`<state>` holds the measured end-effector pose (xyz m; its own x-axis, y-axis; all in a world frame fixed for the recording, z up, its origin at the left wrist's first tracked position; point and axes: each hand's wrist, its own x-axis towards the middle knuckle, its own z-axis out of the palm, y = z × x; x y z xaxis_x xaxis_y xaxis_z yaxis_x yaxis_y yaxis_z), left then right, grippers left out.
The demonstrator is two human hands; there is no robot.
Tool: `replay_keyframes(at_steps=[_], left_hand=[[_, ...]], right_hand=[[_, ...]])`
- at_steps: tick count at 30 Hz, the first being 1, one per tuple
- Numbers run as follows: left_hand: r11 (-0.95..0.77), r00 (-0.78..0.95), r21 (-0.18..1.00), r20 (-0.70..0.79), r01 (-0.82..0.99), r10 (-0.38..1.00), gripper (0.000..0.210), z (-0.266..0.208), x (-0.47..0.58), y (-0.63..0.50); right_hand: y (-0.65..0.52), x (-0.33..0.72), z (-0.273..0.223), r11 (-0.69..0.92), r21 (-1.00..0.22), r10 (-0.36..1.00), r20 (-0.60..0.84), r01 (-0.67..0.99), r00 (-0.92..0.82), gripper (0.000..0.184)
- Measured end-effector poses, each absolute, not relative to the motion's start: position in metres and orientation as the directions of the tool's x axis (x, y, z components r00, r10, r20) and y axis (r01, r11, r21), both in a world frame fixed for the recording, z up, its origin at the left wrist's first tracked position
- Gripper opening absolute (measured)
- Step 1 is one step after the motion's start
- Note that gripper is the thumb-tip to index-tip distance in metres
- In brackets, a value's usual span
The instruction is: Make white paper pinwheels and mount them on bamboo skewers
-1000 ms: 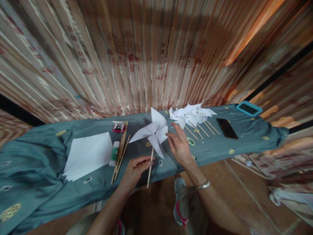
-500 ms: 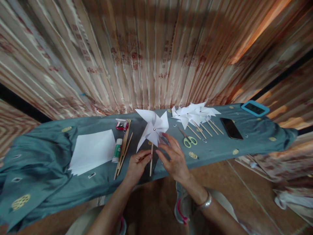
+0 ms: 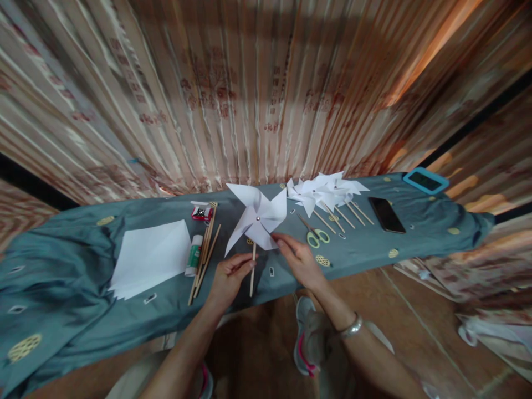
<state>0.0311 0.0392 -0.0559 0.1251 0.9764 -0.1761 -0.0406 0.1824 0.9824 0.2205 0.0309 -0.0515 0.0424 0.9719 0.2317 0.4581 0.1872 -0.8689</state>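
Note:
A white paper pinwheel on a wooden stick stands out in the middle, a small round pin at its centre. My left hand is closed around the stick below the blades, thumb and fingertips pinching it. At the lower right blade, my right hand has its thumb and fingertips together on the paper edge. Several finished pinwheels lie overlapped to the right, sticks toward me. Scissors with pale green handles rest beside my right hand.
Left of my hands lie a stack of white paper, a green glue stick, loose wooden sticks and a red box of pins. A dark phone and a blue-framed device lie on the cloth-covered table at right.
My right fingers, spread near the stick and blade before, have closed on the edge of the lower right blade, turning it slightly. My left hand keeps its grip. The view has shifted slightly.

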Motion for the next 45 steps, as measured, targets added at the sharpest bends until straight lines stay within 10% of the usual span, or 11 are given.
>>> replay_keyframes(at_steps=[7,15,20,35,41,45], left_hand=[[0.101,0.135,0.995,-0.098,-0.010,0.986,0.019,-0.060,0.029,0.042],[0.078,0.160,0.994,-0.090,0.075,0.983,0.019,-0.059,0.025,0.039],[0.089,0.248,0.994,-0.102,0.064,0.963,0.022,-0.056,0.027,0.036],[0.040,0.144,0.999,-0.040,0.001,0.989,0.019,-0.068,0.026,0.043],[0.038,0.189,0.998,-0.046,0.047,0.981,0.022,-0.072,0.024,0.044],[0.052,0.268,0.997,-0.064,0.053,0.961,0.023,-0.069,0.026,0.040]], right_hand=[[0.010,0.206,-0.023,0.340,-0.844,0.935,0.255,0.414,-0.247,0.035],[0.019,0.241,-0.016,0.310,-0.519,0.780,0.618,0.797,0.099,0.031],[0.035,0.252,-0.039,0.262,-0.352,0.842,0.539,0.899,-0.035,0.053],[0.002,0.204,-0.029,0.510,-0.598,0.858,0.305,0.618,-0.414,0.047],[0.008,0.219,-0.024,0.437,-0.581,0.843,0.531,0.687,-0.087,0.027],[0.024,0.240,-0.035,0.304,-0.482,0.828,0.560,0.822,0.022,0.047]])
